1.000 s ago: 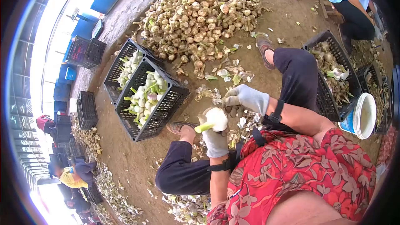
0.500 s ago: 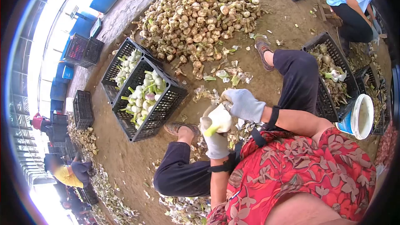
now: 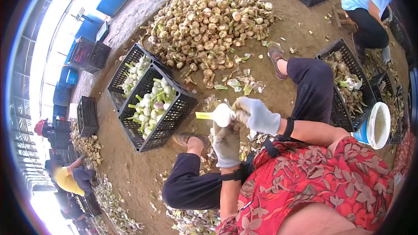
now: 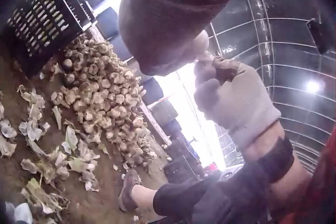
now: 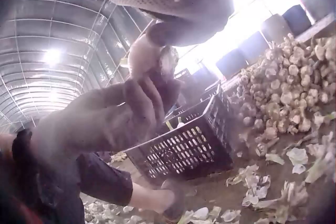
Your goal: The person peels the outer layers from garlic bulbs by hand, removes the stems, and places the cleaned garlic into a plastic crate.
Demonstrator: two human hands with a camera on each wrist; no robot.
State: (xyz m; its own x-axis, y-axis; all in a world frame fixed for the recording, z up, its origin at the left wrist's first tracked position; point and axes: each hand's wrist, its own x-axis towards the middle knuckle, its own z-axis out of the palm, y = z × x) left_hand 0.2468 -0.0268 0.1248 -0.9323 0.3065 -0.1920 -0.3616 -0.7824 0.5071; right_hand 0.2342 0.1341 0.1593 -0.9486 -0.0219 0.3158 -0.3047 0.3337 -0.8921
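A white garlic bulb [image 3: 223, 115] with a pale green stem pointing left sits in my gloved left hand [image 3: 227, 147], which grips it from below. My gloved right hand [image 3: 260, 115] is at the bulb's root end, its fingers curled and pinching there. In the right wrist view the bulb [image 5: 144, 58] shows between the two hands, its root end facing right. The left wrist view shows only a small part of the bulb [image 4: 200, 43], as the left hand covers most of it.
Two black crates [image 3: 187, 105] of trimmed garlic stand ahead to the left, beside a large heap of untrimmed garlic [image 3: 204, 21]. On the right are a crate [image 3: 333, 100] of garlic with stalks and a white bucket [image 3: 378, 126]. Peeled skins [image 3: 244, 82] litter the ground. Other people work nearby.
My right hand, apart from the bulb a second ago, has come over to its root end. The bulb has turned in my left hand, so its stem now points straight left.
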